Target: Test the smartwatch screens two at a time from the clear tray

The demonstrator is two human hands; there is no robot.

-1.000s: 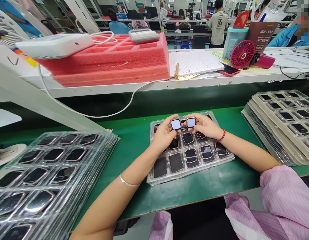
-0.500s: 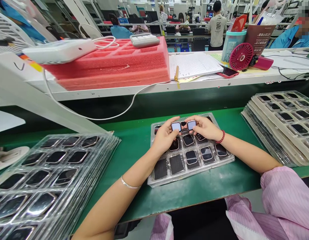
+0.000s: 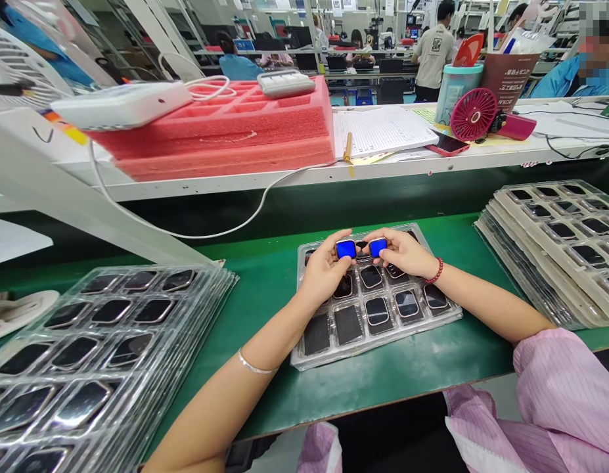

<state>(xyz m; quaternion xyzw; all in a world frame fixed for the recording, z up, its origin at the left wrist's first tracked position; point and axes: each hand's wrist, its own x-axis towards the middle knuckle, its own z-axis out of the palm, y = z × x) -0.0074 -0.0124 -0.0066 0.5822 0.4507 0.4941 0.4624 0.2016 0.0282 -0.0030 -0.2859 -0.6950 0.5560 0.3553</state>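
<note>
My left hand (image 3: 324, 270) grips a smartwatch (image 3: 346, 249) without a strap, thumb at its lower edge. A second strapless smartwatch (image 3: 378, 247) is pinched in my right hand (image 3: 401, 251), close beside the first. Both screens glow solid blue and face me. Beneath my hands lies a clear plastic tray (image 3: 378, 339) on the green bench. Several dark-screened watches sit in its pockets, among them one watch (image 3: 377, 311) near the front edge. Two pockets at the tray's front left hold no watch. My hands cover part of the back rows.
Stacked trays of watches (image 3: 94, 351) stand at left, and another stack (image 3: 555, 226) at right. A white shelf (image 3: 397, 159) behind carries red foam (image 3: 225, 148), papers (image 3: 383, 131), a phone (image 3: 449, 143) and a pink fan (image 3: 474, 115). A white cable (image 3: 245, 222) hangs below it.
Both watch screens have turned from pale white to solid blue. My hands have hardly moved. In the background, a standing person has shifted to the right.
</note>
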